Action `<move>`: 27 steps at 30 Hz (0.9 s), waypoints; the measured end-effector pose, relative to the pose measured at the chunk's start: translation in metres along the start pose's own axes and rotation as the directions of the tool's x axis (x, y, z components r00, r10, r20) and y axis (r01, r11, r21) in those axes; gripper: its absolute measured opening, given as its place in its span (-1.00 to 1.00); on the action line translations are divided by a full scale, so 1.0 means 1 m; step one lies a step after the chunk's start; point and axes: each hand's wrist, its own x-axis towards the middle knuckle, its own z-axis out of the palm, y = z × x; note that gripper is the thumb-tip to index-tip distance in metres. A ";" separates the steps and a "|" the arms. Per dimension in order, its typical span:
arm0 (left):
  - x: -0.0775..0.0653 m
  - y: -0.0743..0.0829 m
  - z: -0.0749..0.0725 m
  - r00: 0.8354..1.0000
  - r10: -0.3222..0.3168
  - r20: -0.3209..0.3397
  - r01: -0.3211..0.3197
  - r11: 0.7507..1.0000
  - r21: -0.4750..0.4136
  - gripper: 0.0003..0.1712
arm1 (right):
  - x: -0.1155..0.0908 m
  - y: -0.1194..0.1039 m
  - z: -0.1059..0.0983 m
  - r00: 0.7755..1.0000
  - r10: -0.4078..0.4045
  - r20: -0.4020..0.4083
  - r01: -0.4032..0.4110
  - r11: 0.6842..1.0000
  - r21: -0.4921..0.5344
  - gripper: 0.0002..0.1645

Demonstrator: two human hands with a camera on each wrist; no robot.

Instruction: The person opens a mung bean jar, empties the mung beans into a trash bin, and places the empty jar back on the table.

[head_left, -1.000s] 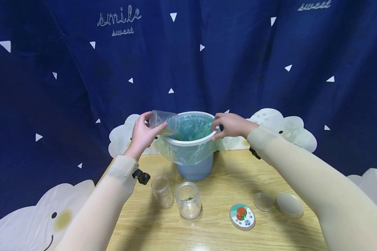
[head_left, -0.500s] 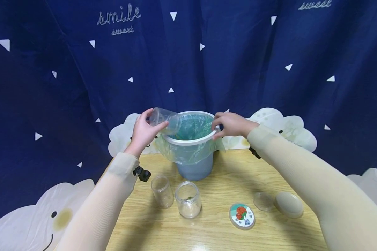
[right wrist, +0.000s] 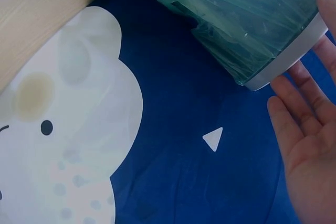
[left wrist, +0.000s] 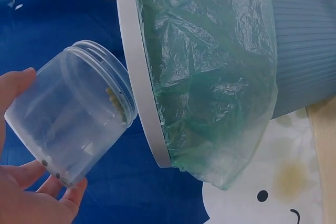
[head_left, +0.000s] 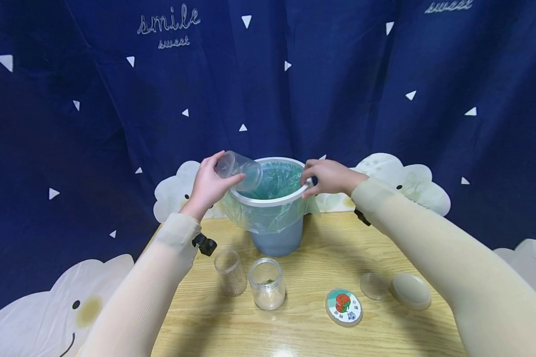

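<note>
My left hand [head_left: 208, 186] grips a clear plastic jar [head_left: 242, 171], thumb on the near side and fingers round its base. The jar tips steeply, its mouth over the left of the rim of a blue trash bin [head_left: 278, 244]. In the left wrist view a yellowish-green clump [left wrist: 115, 104] lies inside near the jar's mouth, and several dark bits [left wrist: 58, 175] sit by its base. A green bag [head_left: 268, 222] lines the bin and folds over outside. My right hand [head_left: 329, 177] holds the bin's white rim on the right, thumb outside it.
On the wooden table [head_left: 312, 337] stand a clear jar [head_left: 231, 277] and another jar [head_left: 269, 297] with a little dark green matter inside. To the right lie a tomato-printed lid [head_left: 344, 307], a clear disc [head_left: 374, 286] and a pale lid [head_left: 411, 291]. A blue curtain [head_left: 339, 99] hangs behind.
My left hand has raised the jar's base and shifted it slightly right, so its mouth points more steeply down into the bin. The right hand stays on the rim.
</note>
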 end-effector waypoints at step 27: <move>0.001 0.011 0.014 0.981 0.171 0.089 -0.182 0.975 0.128 0.06 | -0.001 0.001 0.001 1.000 0.017 0.005 -0.017 1.000 0.021 -0.59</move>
